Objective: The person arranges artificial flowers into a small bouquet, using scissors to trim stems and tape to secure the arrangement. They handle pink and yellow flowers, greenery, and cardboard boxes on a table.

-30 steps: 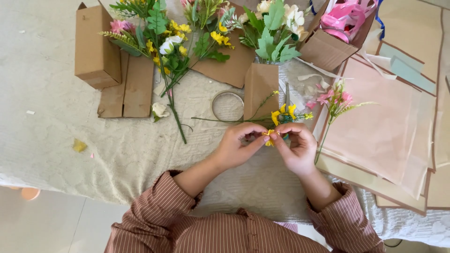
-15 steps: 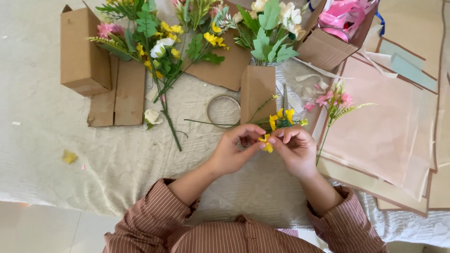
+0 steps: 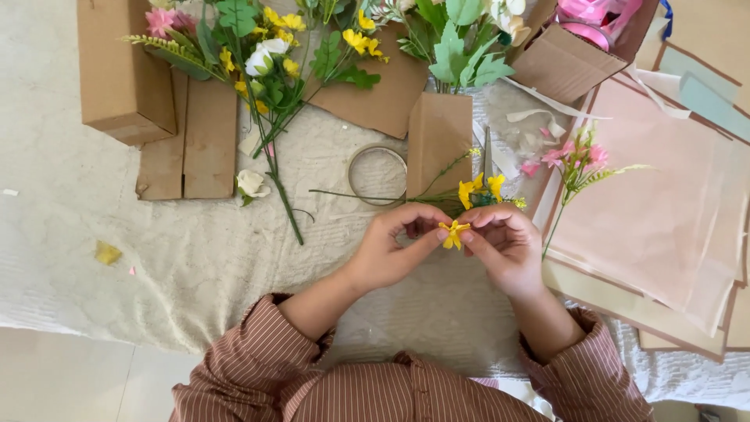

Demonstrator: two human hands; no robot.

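Yellow flower (image 3: pixel 452 234) pinched between both hands.

Yellow flower (image 3: pixel 452 233), brown-striped sleeves (image 3: pixel 258 344), pink paper sheets (image 3: pixel 664 227).

The stem under the small yellow flower (image 3: pixel 452 234) is hidden between the fingertips of the left hand (image 3: pixel 388 248) and the right hand (image 3: pixel 504 248), so how each grip closes on it cannot be told. The green stem (image 3: pixel 367 196) lying behind the hands disappears under the knuckles. The cardboard box (image 3: pixel 125 66) at upper left is cut off by the top edge, as are the bunch of flowers (image 3: pixel 269 55), the leafy stems (image 3: pixel 461 39) and the pink ribbon (image 3: pixel 590 19) in its open box. The stack of pink paper (image 3: pixel 672 219) runs past the right edge. The person's striped sleeves (image 3: pixel 258 359) are cut off at the bottom.
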